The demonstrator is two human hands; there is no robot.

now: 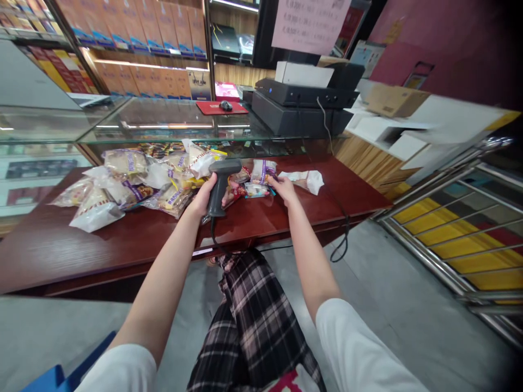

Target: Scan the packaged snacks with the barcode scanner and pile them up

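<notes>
My left hand (202,197) is wrapped round the handle of a dark grey barcode scanner (225,166), held upright above the front of the reddish-brown counter (261,215). A cable hangs from the scanner's base. At the right, my right hand (285,190) has its fingers closed at the edge of a white and purple snack packet (261,169); its fingertips are partly hard to make out. Just below that lies a small blue and white packet (257,189). A white and clear bread bag (312,181) rests to the right of my right hand.
Several bagged breads (126,162) are heaped on the counter's left part. Behind stands a glass display case (163,117) with a red mouse pad (208,109) and a black cash drawer (281,111). A loop of cable (345,245) hangs off the front edge. Metal railings (433,231) stand at right.
</notes>
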